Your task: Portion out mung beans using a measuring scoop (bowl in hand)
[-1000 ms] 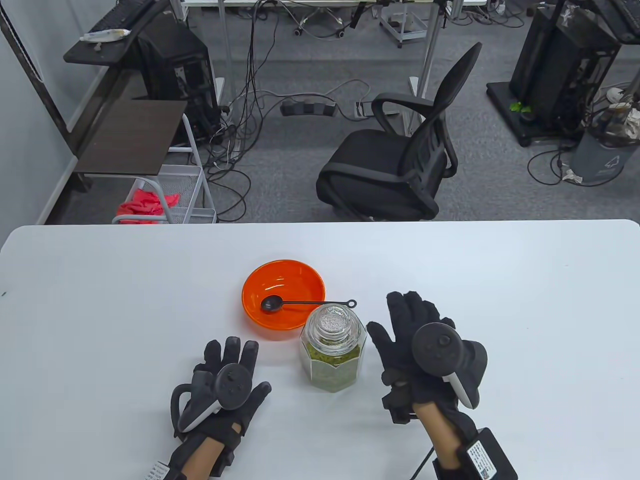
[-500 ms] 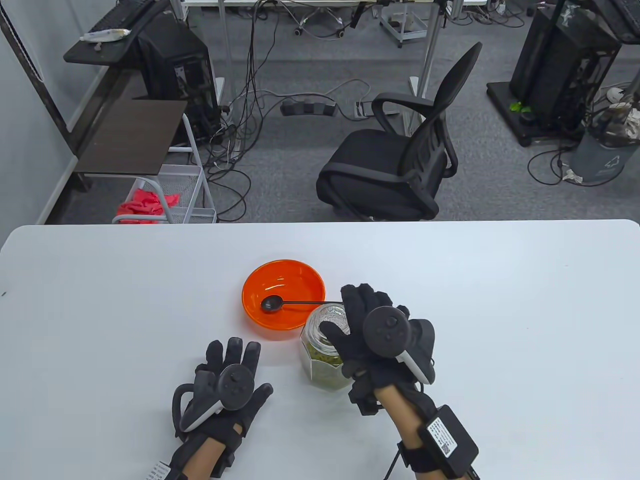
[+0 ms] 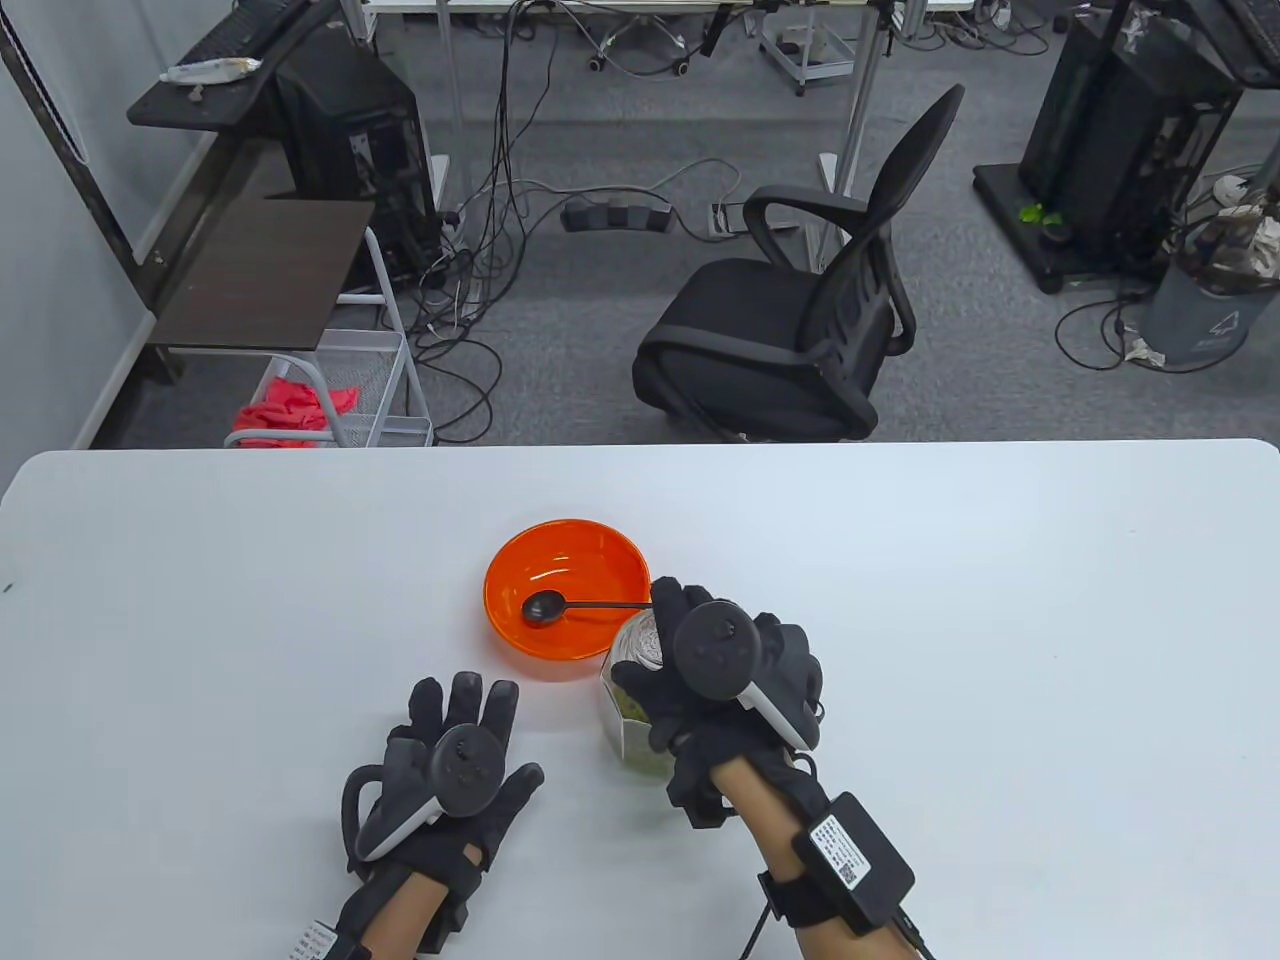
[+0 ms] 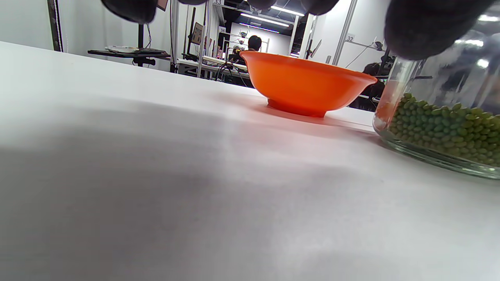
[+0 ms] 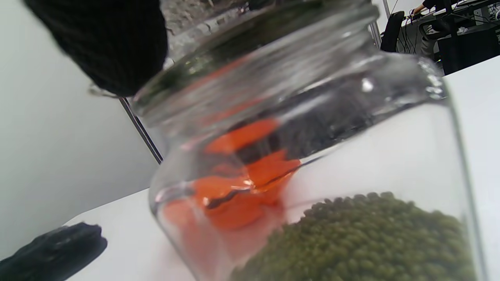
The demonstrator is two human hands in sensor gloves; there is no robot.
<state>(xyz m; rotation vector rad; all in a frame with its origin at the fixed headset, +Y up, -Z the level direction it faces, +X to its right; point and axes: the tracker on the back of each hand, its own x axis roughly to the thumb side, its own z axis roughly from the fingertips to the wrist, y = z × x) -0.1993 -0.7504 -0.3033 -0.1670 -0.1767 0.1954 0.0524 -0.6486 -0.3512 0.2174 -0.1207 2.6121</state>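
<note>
A glass jar part full of green mung beans stands on the white table, just in front of an orange bowl. A black measuring scoop lies in the bowl, its handle pointing right over the rim. My right hand lies over the jar's glass lid, fingers curled down around it. In the right wrist view a fingertip touches the lid's rim. My left hand rests flat and open on the table, left of the jar. The left wrist view shows the bowl and the jar.
The white table stretches wide on both sides and behind the bowl. Beyond its far edge stand a black office chair, a wire cart and cables on the floor.
My right hand has moved left from beside the jar to on top of it and has curled over the lid. The left hand, bowl and scoop have not moved.
</note>
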